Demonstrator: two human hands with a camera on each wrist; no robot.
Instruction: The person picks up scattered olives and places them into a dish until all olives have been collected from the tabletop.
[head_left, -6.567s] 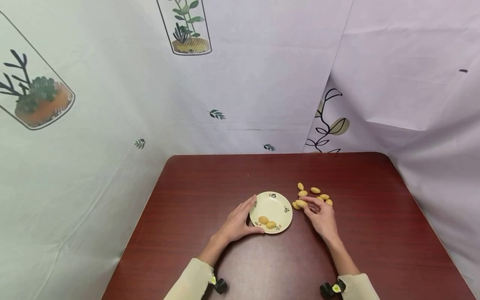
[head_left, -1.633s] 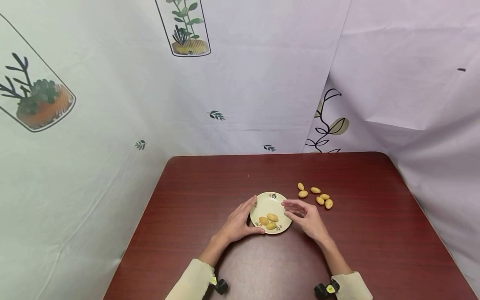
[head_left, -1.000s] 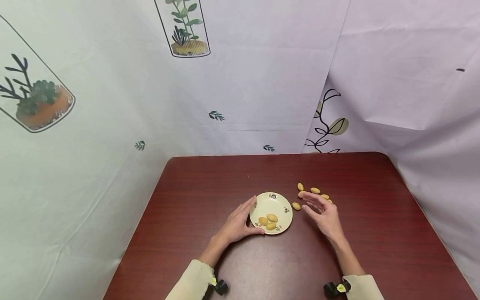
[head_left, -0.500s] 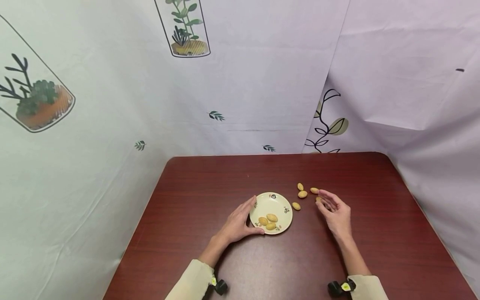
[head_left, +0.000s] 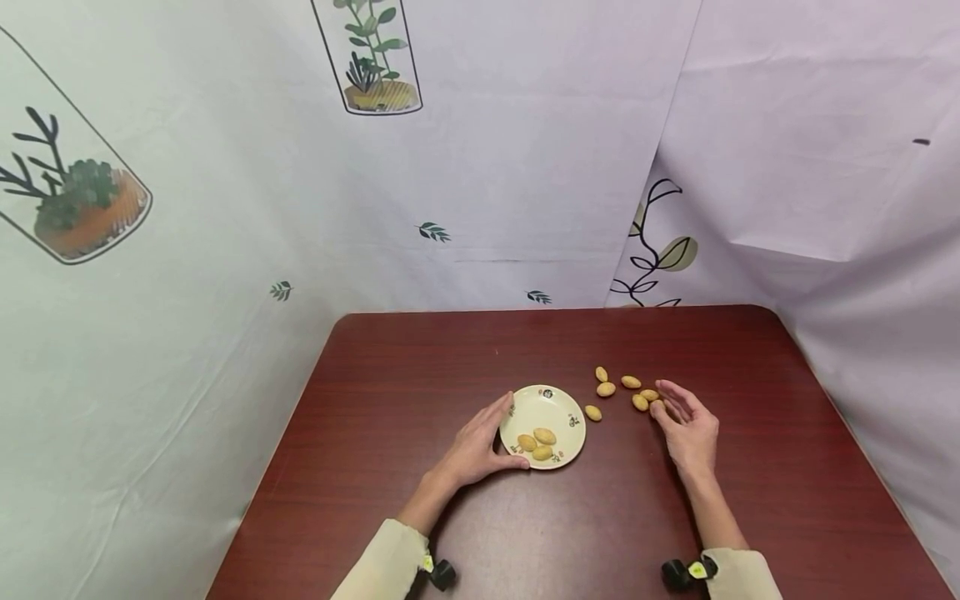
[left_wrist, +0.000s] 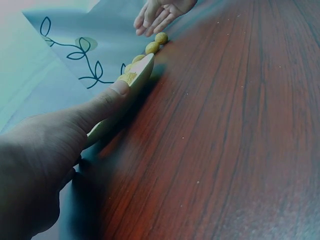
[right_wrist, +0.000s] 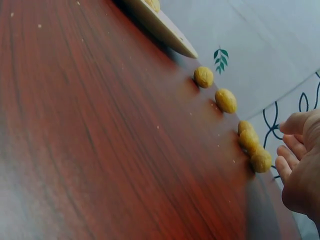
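On the left side of a cream plate with small printed motifs, my left hand holds the rim, its thumb over the near edge and its fingers along the far left edge. Three yellow, wrinkled ovals, like small dried fruits or nuts, lie on the plate. Several more of these yellow ovals are scattered on the table to its right. My right hand hovers at the rightmost cluster, thumb and fingers parted, partly hiding one oval; nothing is held between them.
The dark red wood-grain table has rounded far corners. Behind and beside it hang pale curtains printed with plants. Nearest the plate's right rim lies one single yellow oval. Each wrist carries a small black camera.
A third yellow oval has joined those on the plate. My right hand has moved from the plate rightward over the scattered ovals, and one now lies beside the plate. My left hand stays put.
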